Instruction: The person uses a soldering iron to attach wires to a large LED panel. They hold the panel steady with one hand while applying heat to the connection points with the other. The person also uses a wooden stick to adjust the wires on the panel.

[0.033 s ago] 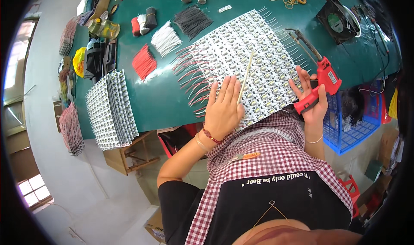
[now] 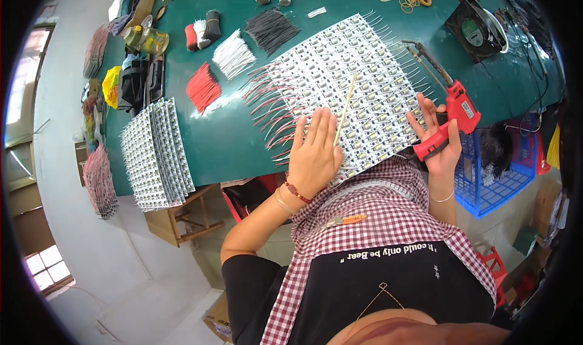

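My left hand (image 2: 314,145) lies flat on the near left part of a white circuit board panel (image 2: 358,60), fingers stretched out. Red and white wires stick out of the panel's left side, and thin wires out of its far right side. A thin pale stick (image 2: 347,105) slants over the panel, its lower end beside my left thumb; whether the thumb pins it is hidden. Over the panel's right edge, my right hand (image 2: 438,142) holds a red soldering gun (image 2: 464,111) by the handle, fingers loosely curled. Its metal tip points to the far left, above the wires.
Bundles of red wires (image 2: 203,88), white wires (image 2: 234,54) and black wires (image 2: 271,30) lie beyond the panel. Stacked panels (image 2: 155,154) sit at the table's left edge. A black fan (image 2: 475,32) stands far right, and a blue basket (image 2: 486,193) below the table.
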{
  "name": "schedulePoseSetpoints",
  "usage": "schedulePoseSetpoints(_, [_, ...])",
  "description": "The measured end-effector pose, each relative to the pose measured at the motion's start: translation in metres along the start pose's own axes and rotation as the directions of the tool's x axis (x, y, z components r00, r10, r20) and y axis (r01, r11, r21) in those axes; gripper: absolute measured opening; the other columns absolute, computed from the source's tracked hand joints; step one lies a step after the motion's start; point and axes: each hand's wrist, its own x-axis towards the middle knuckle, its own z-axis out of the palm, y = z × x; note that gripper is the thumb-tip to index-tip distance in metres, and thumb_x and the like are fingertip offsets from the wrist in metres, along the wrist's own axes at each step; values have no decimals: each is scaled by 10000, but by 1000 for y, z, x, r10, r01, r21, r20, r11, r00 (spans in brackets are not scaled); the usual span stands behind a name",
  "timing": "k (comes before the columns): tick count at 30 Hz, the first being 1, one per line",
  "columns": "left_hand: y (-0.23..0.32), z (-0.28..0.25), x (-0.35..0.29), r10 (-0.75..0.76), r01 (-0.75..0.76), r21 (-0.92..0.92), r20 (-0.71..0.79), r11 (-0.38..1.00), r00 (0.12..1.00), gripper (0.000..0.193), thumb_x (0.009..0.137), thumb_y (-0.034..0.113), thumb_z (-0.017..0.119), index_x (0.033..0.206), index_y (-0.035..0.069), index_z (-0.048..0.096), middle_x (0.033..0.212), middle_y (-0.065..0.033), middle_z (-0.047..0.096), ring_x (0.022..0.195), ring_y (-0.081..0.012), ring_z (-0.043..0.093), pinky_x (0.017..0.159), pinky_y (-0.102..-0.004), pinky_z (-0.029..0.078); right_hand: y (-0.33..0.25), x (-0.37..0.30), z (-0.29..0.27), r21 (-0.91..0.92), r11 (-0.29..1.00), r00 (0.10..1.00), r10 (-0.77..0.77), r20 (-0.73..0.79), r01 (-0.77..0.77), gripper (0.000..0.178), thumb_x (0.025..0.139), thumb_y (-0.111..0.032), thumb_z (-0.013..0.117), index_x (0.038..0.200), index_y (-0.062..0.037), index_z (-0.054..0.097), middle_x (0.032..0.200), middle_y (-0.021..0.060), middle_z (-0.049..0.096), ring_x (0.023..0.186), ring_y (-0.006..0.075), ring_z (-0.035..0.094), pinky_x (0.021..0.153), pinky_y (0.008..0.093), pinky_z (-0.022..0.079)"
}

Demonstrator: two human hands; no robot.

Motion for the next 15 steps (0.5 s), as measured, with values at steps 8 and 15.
schedulePoseSetpoints(8, [-4,-4,10,-8,6,-19,-84,1000,996,477,843,178,500,1278,-17,536,1377,-143,491,1308,-253,432,1127,-486,229,0,0,0,13,1000,1000,-5,-4,5,274,967,-305,524,1121,-78,526,1310,200,515,1411,330,255,1115,609,223])
schedulePoseSetpoints(15, [2,-1,11,-76,80,79,-53,994,996,461,835,192,520,1259,15,555,1340,-124,506,1255,-225,458,1117,-492,221,0,1,0,1,1000,1000,-9,-12,9,280,959,-310,542,1116,-79,524,1313,201,515,1413,323,254,1119,605,221])
